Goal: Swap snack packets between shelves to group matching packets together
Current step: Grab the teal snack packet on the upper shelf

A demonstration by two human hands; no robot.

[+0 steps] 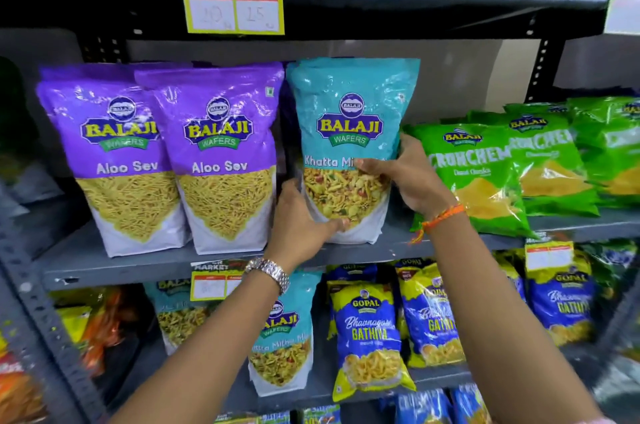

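standing upright on the middle shelf beside two aloo sev packets, the teal khatta mitha packet is gripped by left hand and right hand.

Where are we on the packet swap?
Done: two purple Aloo Sev packets stand side by side on the middle shelf. In hand: left hand and right hand grip a teal Khatta Mitha packet standing beside them. Left: it probably belongs below, with the matching teal packets.
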